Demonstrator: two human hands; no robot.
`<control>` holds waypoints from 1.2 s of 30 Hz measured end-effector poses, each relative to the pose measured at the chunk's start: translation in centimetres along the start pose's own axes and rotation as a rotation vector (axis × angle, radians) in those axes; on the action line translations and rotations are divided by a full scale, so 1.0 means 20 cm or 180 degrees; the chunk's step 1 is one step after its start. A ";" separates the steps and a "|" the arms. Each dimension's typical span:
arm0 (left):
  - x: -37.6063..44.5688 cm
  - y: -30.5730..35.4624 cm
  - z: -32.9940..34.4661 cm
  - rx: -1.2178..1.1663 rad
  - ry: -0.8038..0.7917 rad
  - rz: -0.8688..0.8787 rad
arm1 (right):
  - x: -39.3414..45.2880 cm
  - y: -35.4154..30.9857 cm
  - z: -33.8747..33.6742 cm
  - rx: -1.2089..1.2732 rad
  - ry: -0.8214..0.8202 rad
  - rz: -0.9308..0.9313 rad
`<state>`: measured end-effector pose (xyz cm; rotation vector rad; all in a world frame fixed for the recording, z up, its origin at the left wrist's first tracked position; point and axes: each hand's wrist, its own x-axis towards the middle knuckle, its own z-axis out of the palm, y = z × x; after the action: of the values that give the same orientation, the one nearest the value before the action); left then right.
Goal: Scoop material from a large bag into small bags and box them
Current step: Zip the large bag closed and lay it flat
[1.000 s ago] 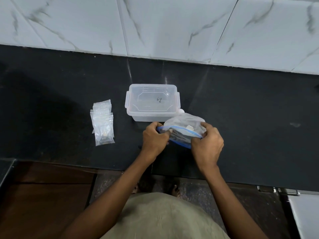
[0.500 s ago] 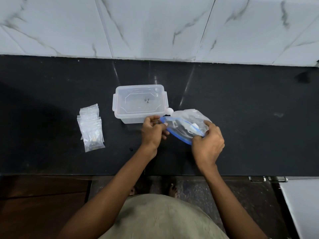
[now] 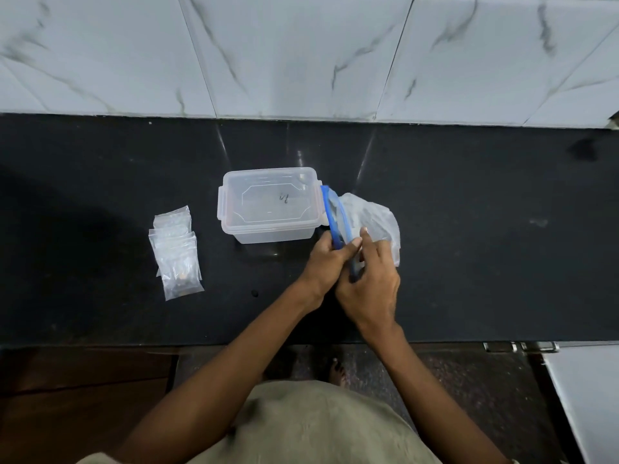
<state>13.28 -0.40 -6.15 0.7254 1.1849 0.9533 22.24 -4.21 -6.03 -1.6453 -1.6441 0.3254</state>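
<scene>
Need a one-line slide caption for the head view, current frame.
Both hands, left and right, pinch the blue zip edge of the large bag beside the lidded clear box; small bags lie left.

I see both forearms reaching forward from the bottom of the view and converging, bare to above the elbow. My left hand [image 3: 326, 262] sits just left of centre, back of the hand up, fingers curled with the thumb and fingertips pinching. My right hand [image 3: 370, 286] lies right beside it, touching it, knuckles up, its index finger and thumb raised and pinching at the same spot. The two wrists angle inward toward each other, the right one slightly nearer to me.
</scene>
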 end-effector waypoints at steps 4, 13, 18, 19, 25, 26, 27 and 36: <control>0.02 0.01 -0.03 -0.0177 0.0082 -0.0183 | 0.01 0.04 -0.01 0.0408 -0.0236 -0.0250; -0.03 0.08 -0.07 -0.0120 0.0405 -0.0052 | 0.05 0.10 -0.09 0.0614 0.0727 0.0803; -0.05 0.12 -0.08 -0.0119 0.0499 0.0040 | 0.08 0.14 -0.08 0.1931 -0.0358 0.1736; -0.05 0.13 -0.10 -0.0019 0.0581 0.0070 | 0.09 0.15 -0.09 0.2275 -0.0411 0.1821; -0.01 0.13 -0.31 0.0961 0.1245 0.0613 | 0.15 0.24 -0.19 0.2408 -0.0227 0.1685; 0.00 0.13 -0.33 0.1023 0.1246 0.0647 | 0.16 0.25 -0.21 0.2392 -0.0240 0.1650; 0.00 0.13 -0.35 0.1046 0.1233 0.0648 | 0.17 0.25 -0.21 0.2376 -0.0285 0.1606; 0.00 0.19 -0.41 0.1377 0.0796 0.0525 | 0.27 0.21 -0.25 0.2543 -0.1326 0.1333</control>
<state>4.53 1.11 -4.81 1.0837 1.5969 0.9525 29.45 -0.26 -3.58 -1.3066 -1.1615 1.4120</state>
